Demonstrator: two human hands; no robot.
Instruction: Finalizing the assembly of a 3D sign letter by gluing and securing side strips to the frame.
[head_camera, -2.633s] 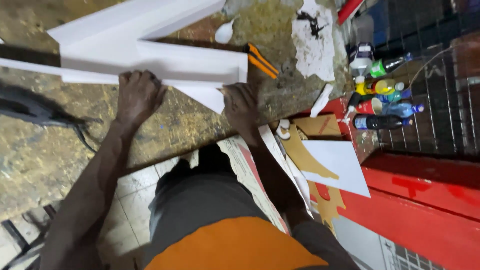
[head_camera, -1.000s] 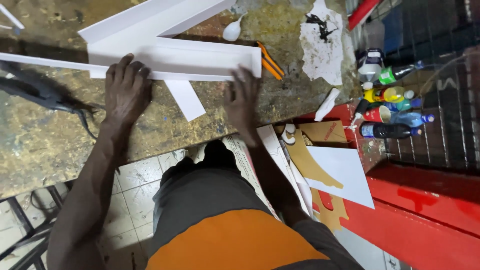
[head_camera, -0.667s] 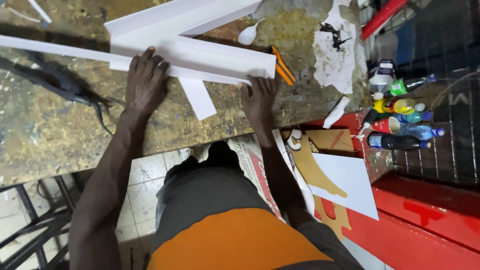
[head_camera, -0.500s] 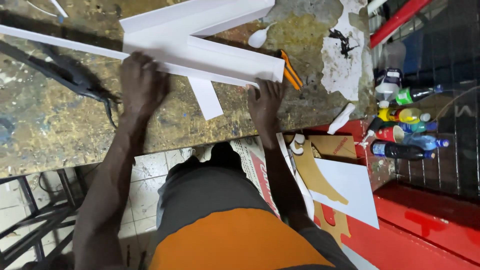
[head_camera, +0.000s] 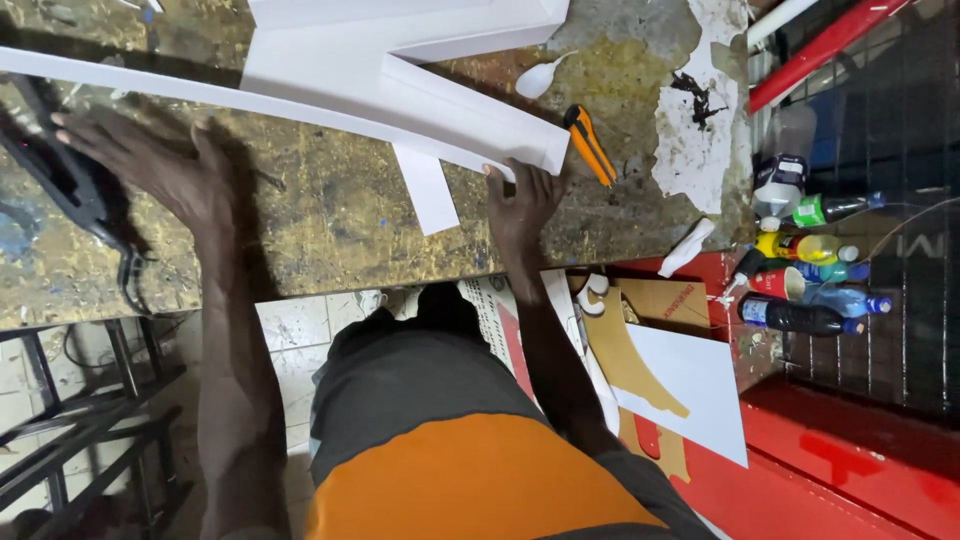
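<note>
— Nearest? Right hand (head_camera: 522, 200), fingers spread flat on the bench (head_camera: 330, 240), tips pressing the near edge of the white board (head_camera: 450, 110).
— Left hand (head_camera: 150, 165)?
— Open too, gripping nothing, lying by a black tool (head_camera: 75, 185).
— Board itself?
— Across the bench's far half, long and folded. Probably light, stiff, easily creased; best held along an edge with both palms.
— Beyond?
— Orange knife (head_camera: 590, 145) just beside its end.

Bright overhead light, soft shadows, slight edge blur
</note>
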